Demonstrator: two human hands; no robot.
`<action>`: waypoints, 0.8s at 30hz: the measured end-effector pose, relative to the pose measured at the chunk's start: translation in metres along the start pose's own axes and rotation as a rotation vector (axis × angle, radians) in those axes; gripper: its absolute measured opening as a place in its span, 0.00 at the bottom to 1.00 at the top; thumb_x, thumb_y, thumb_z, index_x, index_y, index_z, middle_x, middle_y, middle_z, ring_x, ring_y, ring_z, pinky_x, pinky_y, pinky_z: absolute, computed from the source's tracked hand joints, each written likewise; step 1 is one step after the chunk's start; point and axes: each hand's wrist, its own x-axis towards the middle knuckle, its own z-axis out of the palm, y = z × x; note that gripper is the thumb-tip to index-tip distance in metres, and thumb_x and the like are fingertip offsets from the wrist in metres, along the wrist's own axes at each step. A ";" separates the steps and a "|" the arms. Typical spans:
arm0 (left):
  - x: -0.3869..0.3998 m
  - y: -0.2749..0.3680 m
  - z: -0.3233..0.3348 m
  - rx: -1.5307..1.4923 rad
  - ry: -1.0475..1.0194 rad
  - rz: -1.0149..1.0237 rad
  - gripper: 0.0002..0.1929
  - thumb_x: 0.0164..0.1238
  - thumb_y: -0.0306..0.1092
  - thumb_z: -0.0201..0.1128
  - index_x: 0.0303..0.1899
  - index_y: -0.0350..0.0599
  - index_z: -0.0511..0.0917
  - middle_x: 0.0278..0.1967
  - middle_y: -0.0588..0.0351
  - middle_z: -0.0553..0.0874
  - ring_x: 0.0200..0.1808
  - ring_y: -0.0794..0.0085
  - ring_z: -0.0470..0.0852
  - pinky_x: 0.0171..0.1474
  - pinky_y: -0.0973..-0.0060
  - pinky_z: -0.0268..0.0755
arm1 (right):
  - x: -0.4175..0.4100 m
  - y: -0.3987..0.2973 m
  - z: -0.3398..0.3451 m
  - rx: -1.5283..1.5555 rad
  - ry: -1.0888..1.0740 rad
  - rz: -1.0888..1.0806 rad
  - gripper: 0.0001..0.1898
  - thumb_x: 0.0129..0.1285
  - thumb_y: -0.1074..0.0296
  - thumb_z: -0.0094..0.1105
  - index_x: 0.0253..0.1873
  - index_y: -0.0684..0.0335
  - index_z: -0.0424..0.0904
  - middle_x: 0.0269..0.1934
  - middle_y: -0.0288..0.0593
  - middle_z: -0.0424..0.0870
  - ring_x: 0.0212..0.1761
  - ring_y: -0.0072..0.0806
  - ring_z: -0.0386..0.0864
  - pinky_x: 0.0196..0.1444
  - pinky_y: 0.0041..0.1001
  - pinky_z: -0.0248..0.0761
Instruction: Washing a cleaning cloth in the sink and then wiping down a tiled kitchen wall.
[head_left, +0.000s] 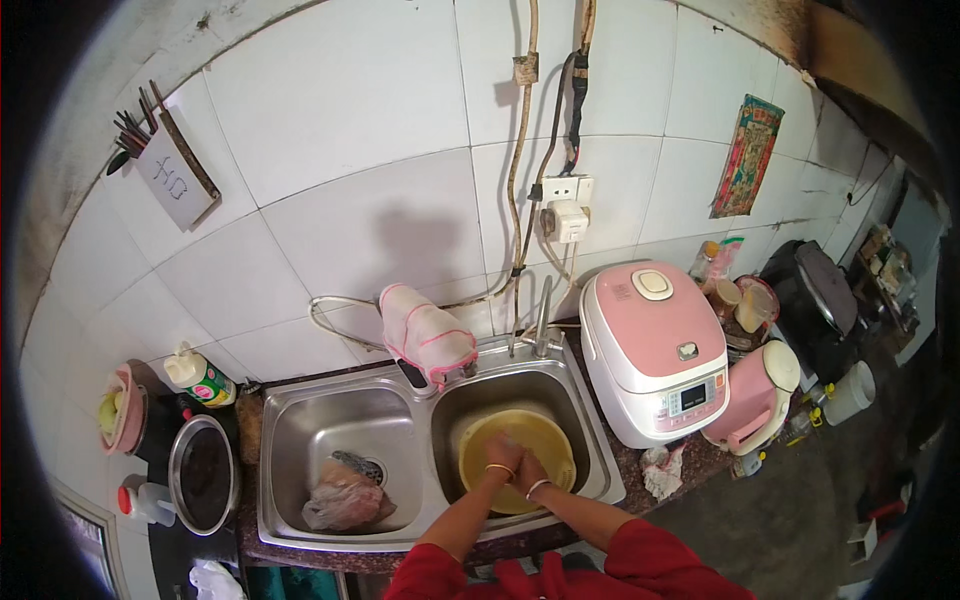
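A yellow plastic basin (559, 442) sits in the right bowl (499, 390) of a double stainless-steel sink. Inside its rim my left hand (504, 452), with a yellow bangle at the wrist, presses close against my right hand (531, 469), which has a pale bracelet. The fingers overlap low in the basin, so whether anything is between them is hidden. In the left bowl (300, 427), a thin plastic bag (349, 499) with reddish contents lies beside the drain. A white cloth with pink stripes (424, 330) drapes over something at the back, between the bowls.
Right of the sink stand a pink-and-white rice cooker (652, 337), a pink kettle (750, 397) and a crumpled cloth (663, 471). At left are a metal pot (202, 476), a detergent bottle (201, 379) and a pink bowl (124, 412). The faucet (543, 322) rises behind the right bowl.
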 end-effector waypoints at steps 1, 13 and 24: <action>-0.002 0.000 0.001 -0.034 0.024 0.059 0.18 0.49 0.40 0.63 0.40 0.41 0.74 0.38 0.46 0.78 0.36 0.61 0.77 0.41 0.72 0.71 | 0.000 0.001 -0.003 0.003 0.001 0.001 0.24 0.45 0.53 0.63 0.42 0.67 0.73 0.36 0.56 0.78 0.36 0.48 0.77 0.37 0.35 0.72; -0.040 0.033 -0.059 -2.058 -0.604 0.204 0.29 0.53 0.62 0.52 0.47 0.47 0.67 0.50 0.52 0.68 0.54 0.62 0.64 0.56 0.64 0.59 | -0.002 -0.102 -0.075 2.615 -0.738 0.966 0.26 0.53 0.63 0.57 0.56 0.61 0.59 0.45 0.45 0.68 0.36 0.27 0.70 0.28 0.21 0.66; -0.016 0.038 -0.089 -0.924 -0.448 0.380 0.16 0.43 0.26 0.67 0.36 0.47 0.73 0.24 0.68 0.69 0.26 0.85 0.67 0.28 0.85 0.61 | -0.010 -0.094 -0.080 1.839 -0.629 0.772 0.18 0.51 0.69 0.58 0.48 0.61 0.66 0.36 0.41 0.74 0.31 0.25 0.73 0.23 0.21 0.66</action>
